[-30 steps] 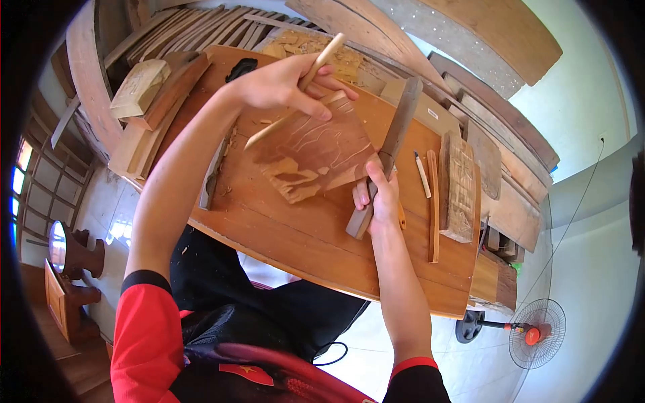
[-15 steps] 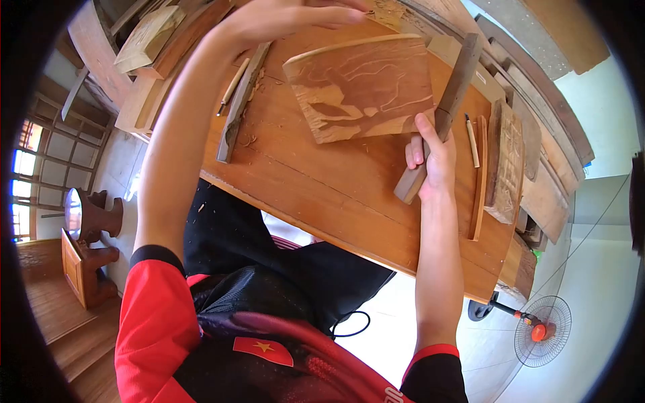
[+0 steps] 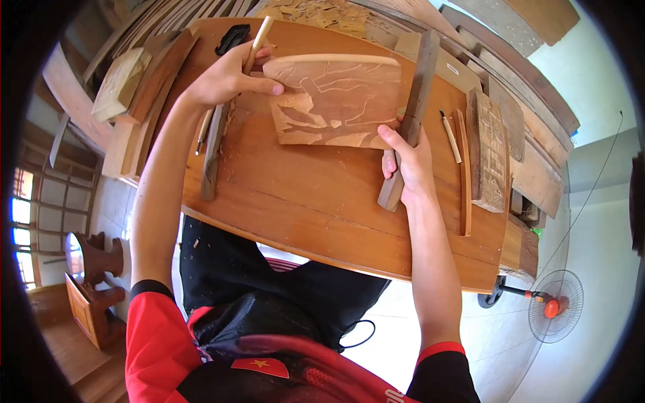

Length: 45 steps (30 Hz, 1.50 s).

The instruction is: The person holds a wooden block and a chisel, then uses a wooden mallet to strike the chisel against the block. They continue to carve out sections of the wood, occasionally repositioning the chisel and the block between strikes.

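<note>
A carved wooden board (image 3: 342, 101), with flowing lines and hollowed patches on its face, is held up tilted above the table. My left hand (image 3: 228, 79) is closed at its left edge, thumb on the front face. A pale round wooden handle (image 3: 261, 41) sticks up from that same hand; its working end is hidden. My right hand (image 3: 414, 164) is wrapped round a long dark wooden bar (image 3: 422, 74), with the thumb at the board's lower right corner. Part of the bar lies behind the fingers.
Beneath is a brown wooden table (image 3: 295, 195). A dark wooden strip (image 3: 213, 158) lies left; a pale-handled carving tool (image 3: 451, 138), thin curved strip (image 3: 463, 181) and carved block (image 3: 488, 151) lie right. Timber offcuts (image 3: 124, 80) are stacked beyond. A fan (image 3: 554, 307) stands at lower right.
My left hand has come down from above the board to its left edge, now with a pale handle in it. The board and bar have shifted slightly left.
</note>
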Each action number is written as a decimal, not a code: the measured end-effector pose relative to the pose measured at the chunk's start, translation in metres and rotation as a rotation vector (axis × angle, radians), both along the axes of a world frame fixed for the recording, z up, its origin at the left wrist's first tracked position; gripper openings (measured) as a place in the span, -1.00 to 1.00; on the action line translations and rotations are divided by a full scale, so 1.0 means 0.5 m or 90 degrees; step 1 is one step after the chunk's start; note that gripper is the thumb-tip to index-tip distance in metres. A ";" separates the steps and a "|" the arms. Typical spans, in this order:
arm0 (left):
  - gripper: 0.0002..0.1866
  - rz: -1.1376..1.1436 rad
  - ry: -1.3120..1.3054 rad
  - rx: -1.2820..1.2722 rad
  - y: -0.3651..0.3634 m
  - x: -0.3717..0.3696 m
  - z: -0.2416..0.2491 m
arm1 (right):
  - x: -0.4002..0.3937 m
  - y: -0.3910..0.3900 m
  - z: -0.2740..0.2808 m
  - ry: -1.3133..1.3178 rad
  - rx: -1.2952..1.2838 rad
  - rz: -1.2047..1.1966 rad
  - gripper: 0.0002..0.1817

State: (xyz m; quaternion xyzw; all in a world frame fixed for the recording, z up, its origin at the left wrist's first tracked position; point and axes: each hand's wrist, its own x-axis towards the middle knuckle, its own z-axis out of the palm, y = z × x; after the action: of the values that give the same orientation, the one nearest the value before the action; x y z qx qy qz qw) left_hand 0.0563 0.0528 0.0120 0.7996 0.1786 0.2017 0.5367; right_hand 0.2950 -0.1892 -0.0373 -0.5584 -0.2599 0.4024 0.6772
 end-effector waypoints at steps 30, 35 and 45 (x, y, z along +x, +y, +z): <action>-0.62 0.138 -0.070 -0.080 -0.019 0.021 -0.074 | -0.003 0.004 0.000 -0.058 -0.115 -0.090 -0.42; -0.63 0.184 -0.057 -0.080 -0.028 0.026 -0.071 | -0.002 -0.003 0.000 -0.046 -0.105 -0.099 -0.39; -0.55 0.175 -0.124 -0.074 -0.029 0.031 -0.076 | -0.008 -0.002 0.009 -0.046 -0.096 -0.105 -0.38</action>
State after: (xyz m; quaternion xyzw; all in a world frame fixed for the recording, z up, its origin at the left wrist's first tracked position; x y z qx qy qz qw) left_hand 0.0720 0.0385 -0.0259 0.7123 0.2444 0.3389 0.5640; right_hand 0.2910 -0.1903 -0.0326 -0.6413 -0.2068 0.3433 0.6543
